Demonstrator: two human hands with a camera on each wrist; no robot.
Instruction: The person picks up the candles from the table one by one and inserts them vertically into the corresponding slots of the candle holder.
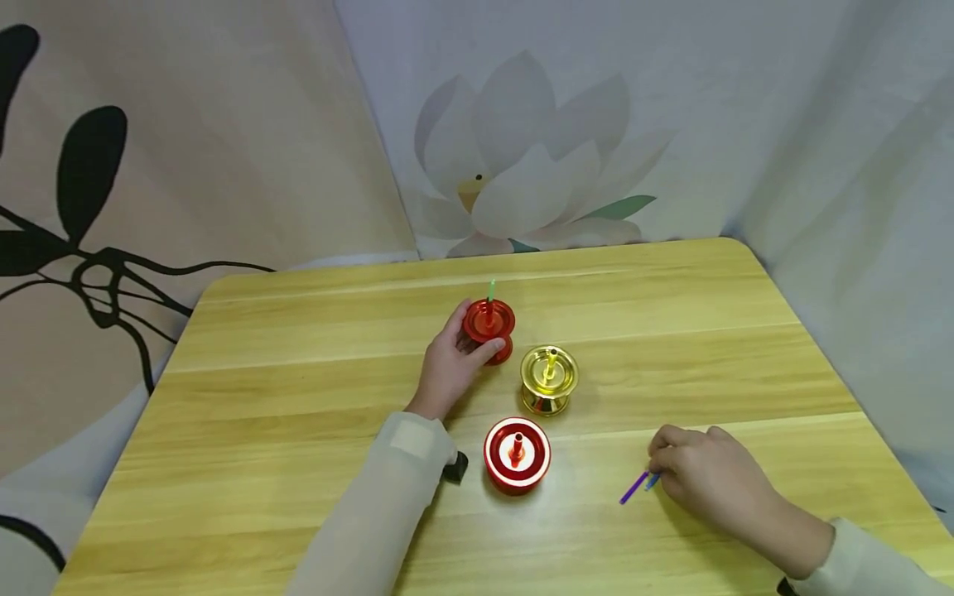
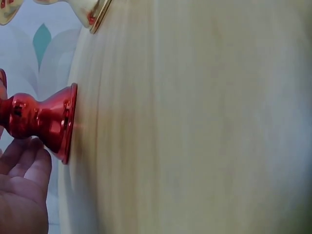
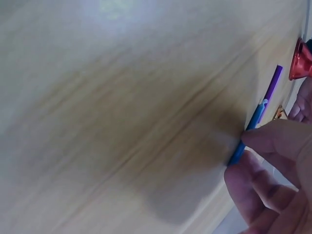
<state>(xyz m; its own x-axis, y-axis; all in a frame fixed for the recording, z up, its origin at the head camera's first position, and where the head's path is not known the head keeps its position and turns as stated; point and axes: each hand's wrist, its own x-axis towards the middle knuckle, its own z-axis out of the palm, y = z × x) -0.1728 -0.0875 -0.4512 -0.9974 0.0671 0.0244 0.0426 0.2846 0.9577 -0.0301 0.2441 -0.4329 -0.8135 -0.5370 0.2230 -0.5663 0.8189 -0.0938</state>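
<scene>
Gripping the far red candle holder (image 1: 492,328) between thumb and fingers, the left hand (image 1: 451,369) is toward the back of the wooden table (image 1: 298,372); a green candle (image 1: 491,290) stands in that holder's socket. Just beside it, to the right and closer to the person, stands a gold candle holder (image 1: 548,387), with a near red candle holder (image 1: 517,468) in front. Well apart from these, the right hand (image 1: 711,473) pinches a blue candle (image 3: 254,117), and a purple candle (image 1: 633,488) lies just beside its fingertips.
</scene>
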